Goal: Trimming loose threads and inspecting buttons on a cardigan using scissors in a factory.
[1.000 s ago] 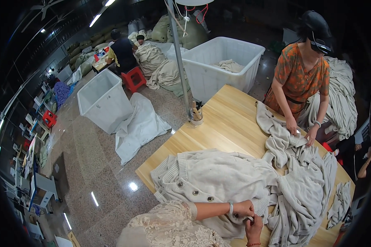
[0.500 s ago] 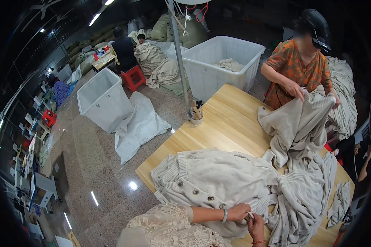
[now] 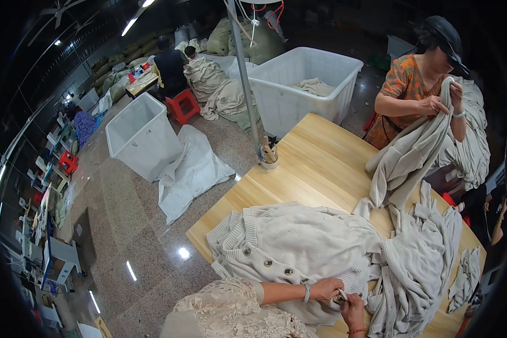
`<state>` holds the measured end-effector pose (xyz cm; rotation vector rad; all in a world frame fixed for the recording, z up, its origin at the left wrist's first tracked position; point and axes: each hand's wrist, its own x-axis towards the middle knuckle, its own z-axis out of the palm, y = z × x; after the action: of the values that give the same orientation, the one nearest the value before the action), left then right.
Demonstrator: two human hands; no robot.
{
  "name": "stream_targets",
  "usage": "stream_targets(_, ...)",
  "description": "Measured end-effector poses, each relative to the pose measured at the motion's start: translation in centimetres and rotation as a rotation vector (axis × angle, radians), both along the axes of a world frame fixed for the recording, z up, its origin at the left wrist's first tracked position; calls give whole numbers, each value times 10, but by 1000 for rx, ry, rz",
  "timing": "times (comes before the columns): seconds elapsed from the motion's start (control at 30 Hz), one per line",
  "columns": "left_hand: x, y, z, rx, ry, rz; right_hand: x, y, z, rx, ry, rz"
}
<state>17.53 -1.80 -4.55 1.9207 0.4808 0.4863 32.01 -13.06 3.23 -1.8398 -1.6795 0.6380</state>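
A light beige knitted cardigan (image 3: 310, 236) with ribbed edges and dark round buttons lies spread over the near part of the wooden table. At its lower right edge, my left hand (image 3: 327, 289) pinches a small fold of the knit. My right hand (image 3: 353, 311) meets it there from below, fingers closed on the same edge. The fingertips nearly touch, and what lies between them is mostly covered. Right beside my hands is a second beige knit garment (image 3: 414, 265), crumpled, with small buttons along its front.
Across the table (image 3: 315, 163), a co-worker in an orange patterned top lifts a beige garment (image 3: 405, 152). A cup of tools (image 3: 268, 158) stands by a metal pole (image 3: 245, 79). Beyond are a large white bin (image 3: 304, 79), a smaller bin (image 3: 143, 135) and a red stool (image 3: 183, 107).
The co-worker has raised the garment toward the head and gathered it between both hands. My own hands stay at the same spot on the cardigan, with only a slight shift of the fingers.
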Motion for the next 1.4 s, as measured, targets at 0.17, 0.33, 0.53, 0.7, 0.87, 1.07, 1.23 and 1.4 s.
stream_targets(0.17, -3, 9, 11, -117, 16, -29, -2, 2, 4, -85, 163, -20)
stream_targets(0.33, -5, 21, 13, -288, -10, -66, 4, -1, -14, -192, 581, -190)
stream_targets(0.53, -9, 22, 16, -496, -146, -166, 4, -1, -17, -261, 952, -313)
stream_targets(0.7, -13, 18, 17, -582, -60, -236, -6, 1, -20, -271, 778, -247)
stream_targets(0.87, -21, 10, 38, -417, -80, -96, -7, 2, -17, -250, 532, -236)
stream_targets(1.07, -75, 24, 67, 533, 147, 83, 2, 9, 34, -65, 924, -266)
stream_targets(1.23, -112, 43, 61, 377, 373, 122, 8, 20, 52, 111, 934, -296)
stream_targets(1.4, -104, 47, 121, -366, -183, 197, -1, 26, 54, 33, 324, -238)
